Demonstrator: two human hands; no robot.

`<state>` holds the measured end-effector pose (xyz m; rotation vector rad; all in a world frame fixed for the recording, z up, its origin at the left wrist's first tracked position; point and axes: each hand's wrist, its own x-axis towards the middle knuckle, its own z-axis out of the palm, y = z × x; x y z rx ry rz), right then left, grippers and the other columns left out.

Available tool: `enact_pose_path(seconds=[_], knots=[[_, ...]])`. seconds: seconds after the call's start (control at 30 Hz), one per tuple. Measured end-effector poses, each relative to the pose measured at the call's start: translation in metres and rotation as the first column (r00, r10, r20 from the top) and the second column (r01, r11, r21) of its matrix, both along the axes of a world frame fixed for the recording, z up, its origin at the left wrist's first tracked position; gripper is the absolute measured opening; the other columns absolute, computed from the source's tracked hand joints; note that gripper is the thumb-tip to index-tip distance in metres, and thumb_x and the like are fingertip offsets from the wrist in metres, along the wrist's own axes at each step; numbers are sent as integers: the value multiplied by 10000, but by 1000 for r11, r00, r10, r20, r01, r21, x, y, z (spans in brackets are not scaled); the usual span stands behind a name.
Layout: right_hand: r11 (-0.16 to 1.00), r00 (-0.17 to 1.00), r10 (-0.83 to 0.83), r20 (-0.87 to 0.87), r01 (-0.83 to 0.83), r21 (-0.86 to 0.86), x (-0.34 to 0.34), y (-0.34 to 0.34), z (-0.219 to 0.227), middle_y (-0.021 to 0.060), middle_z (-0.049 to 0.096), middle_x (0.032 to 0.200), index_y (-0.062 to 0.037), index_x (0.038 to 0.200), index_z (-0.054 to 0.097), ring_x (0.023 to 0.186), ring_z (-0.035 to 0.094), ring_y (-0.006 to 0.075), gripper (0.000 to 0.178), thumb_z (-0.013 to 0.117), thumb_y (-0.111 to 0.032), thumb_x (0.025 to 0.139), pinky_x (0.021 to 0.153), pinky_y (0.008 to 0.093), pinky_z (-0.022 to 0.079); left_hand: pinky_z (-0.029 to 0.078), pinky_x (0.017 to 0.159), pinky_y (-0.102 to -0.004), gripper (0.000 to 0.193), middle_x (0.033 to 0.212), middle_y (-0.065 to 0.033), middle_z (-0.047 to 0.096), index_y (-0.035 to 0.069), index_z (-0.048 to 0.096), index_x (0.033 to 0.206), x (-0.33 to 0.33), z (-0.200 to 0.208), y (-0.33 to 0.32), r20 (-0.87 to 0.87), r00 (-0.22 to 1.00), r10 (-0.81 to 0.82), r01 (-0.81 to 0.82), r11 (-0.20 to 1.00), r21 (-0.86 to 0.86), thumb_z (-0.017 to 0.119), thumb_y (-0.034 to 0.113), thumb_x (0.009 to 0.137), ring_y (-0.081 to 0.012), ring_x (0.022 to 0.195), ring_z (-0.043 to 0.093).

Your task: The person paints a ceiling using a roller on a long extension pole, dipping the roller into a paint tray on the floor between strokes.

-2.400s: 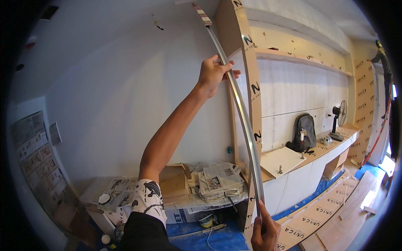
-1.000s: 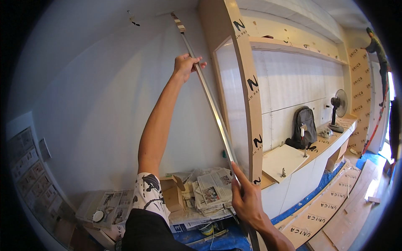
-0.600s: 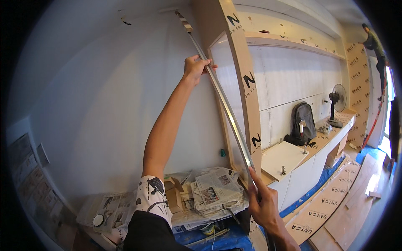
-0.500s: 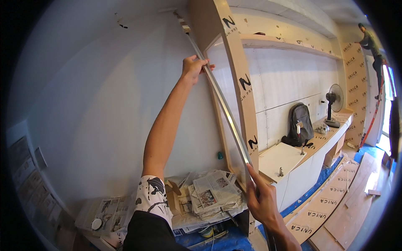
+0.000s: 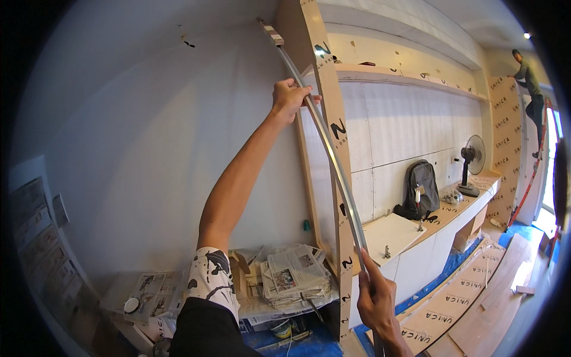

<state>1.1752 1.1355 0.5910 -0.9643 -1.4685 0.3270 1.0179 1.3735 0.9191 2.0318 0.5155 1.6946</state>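
Observation:
Both my hands are closed around a long silvery metal pole [image 5: 333,152] that slants up to the left. My left hand [image 5: 290,101] grips its upper part, arm stretched out, in front of a tall board-covered panel's edge [image 5: 334,119]. Lower down, my right hand [image 5: 379,300] wraps round the pole near the bottom of the view. A narrow brush-like head [image 5: 270,31] is fixed at the pole's far end, high up by the grey wall [image 5: 148,149] and the ceiling. Whether it touches the surface I cannot tell.
Stacked newspapers [image 5: 291,271] lie below my left arm. Right of the panel runs a low cabinet with a white board [image 5: 386,235], a backpack [image 5: 420,189] and a fan [image 5: 470,160]. Protective sheets [image 5: 458,306] cover the floor. A person [image 5: 531,89] stands on a red ladder [image 5: 523,190].
My left hand and the upper pole have shifted a little to the right, so the fingers now overlap the panel's edge. The view has tilted slightly. Both hands keep their hold.

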Motion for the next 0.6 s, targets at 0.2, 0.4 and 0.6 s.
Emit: enact_pose_path(seconds=[0.2,0.4,0.6], knots=[[1000,1000,-26,2,26,13,49,-103,-20,23,397,516,-32,1356,519,447,338,83,449,475,37,914,451,272,280,587,719,-361,287,925,-212,663,-149,489,1080,44,-22,-107,-42,999,-11,14,998,66,612,11,876,-264,749,709],[986,994,108,-18,-110,-123,92,-195,-21,243,585,1269,10,1335,509,1211,563,287,394,458,19,945,971,353,443,585,726,-371,189,927,-199,663,-112,545,1004,77,-32,-189,-33,999,-21,24,995,96,609,9,873,-270,755,709],[998,998,55,22,-55,-15,101,-224,-18,192,665,1090,-23,1351,512,863,622,171,402,479,0,951,739,295,485,597,714,-366,188,938,-198,659,-110,543,1004,85,-24,-215,-26,1000,1,1,997,77,607,0,866,-282,765,710]])
